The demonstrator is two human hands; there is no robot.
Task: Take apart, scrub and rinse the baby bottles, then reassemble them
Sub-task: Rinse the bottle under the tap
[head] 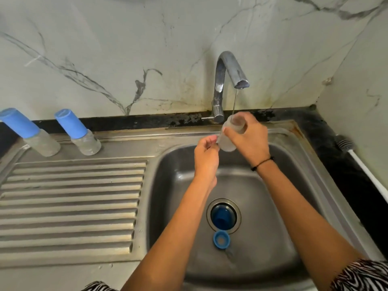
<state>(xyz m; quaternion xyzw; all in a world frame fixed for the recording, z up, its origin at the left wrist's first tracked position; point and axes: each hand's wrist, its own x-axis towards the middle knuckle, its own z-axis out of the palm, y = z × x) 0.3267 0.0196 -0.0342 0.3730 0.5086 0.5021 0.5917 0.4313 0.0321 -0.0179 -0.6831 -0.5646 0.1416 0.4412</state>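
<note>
1. At centre right of the frame, the right hand (248,136) grasps a bare bottle body (231,134), fingers curled round its upper part just below the open mouth. The bottle tilts, mouth up and to the right, under the tap (228,80).
2. The left hand (206,153) sits just left of the bottle's base, fingers curled in. Its fingertips are close against the lower wall, but whether they pinch it cannot be told.
3. A thin stream of water (234,103) falls from the spout to the bottle's mouth.
4. The bottle body is a frosted, translucent cylinder, smooth and slightly cloudy.
5. Two assembled bottles stand at the upper left on the steel ledge behind the drainboard: the left bottle (29,132) and, near it, the second bottle (78,132). Each has a cloudy clear body and a tall, matte blue cylindrical cap.
6. In the sink basin (294,185), lower centre, a blue cap (223,216) rests in the round drain opening, and a blue ring-shaped collar (221,239) lies just below it on the basin floor.
7. The sink and its ribbed drainboard (71,204) are dull stainless steel; the tap is curved chrome.
8. A bottle brush (357,160) with a dark bristled head and white handle lies on the black counter (327,141) at the right edge.
9. Count: three bottle bodies, three blue caps, one collar, one brush.
</note>
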